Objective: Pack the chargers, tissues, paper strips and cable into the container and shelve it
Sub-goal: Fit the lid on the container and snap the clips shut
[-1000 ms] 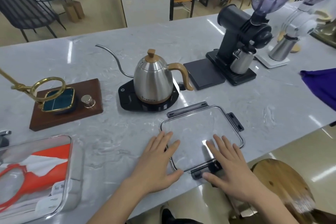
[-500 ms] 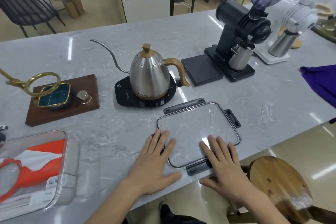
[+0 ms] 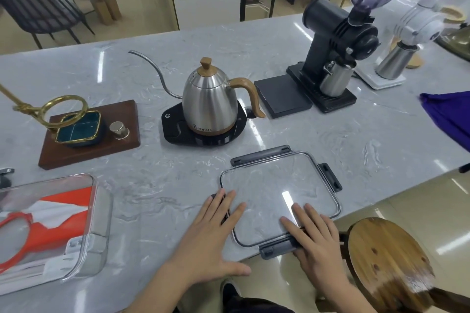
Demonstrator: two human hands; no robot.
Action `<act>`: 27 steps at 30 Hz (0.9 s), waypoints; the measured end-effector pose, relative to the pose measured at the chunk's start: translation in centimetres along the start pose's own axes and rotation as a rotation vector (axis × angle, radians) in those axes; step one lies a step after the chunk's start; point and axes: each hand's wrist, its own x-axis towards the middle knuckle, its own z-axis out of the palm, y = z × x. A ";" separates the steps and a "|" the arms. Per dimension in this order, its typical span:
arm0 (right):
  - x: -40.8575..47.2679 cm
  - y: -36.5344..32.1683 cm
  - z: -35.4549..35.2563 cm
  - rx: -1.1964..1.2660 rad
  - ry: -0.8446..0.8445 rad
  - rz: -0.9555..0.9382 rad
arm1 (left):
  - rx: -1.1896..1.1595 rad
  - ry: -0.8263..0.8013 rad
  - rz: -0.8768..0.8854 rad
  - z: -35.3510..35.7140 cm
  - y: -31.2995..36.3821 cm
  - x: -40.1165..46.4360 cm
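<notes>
Head view, near to far. Left hand point(image 3: 213, 239) flat, fingers spread, on lid point(image 3: 277, 195) left edge; right hand point(image 3: 313, 241) flat, fingers straight, over near latch at bench point(image 3: 152, 193) edge. Lid flat, clear, long axis slanting from near-left to far-right. Container point(image 3: 84, 226) at near left, well apart, orange cable inside. Kettle point(image 3: 209, 101) beyond lid, spout pointing left. Versus half a second ago: lid and both hands in much the same place.
</notes>
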 end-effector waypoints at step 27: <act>16.5 -9.7 -10.6 0.239 0.675 -0.617 | -0.558 1.224 -0.284 -8.2 1.9 -5.0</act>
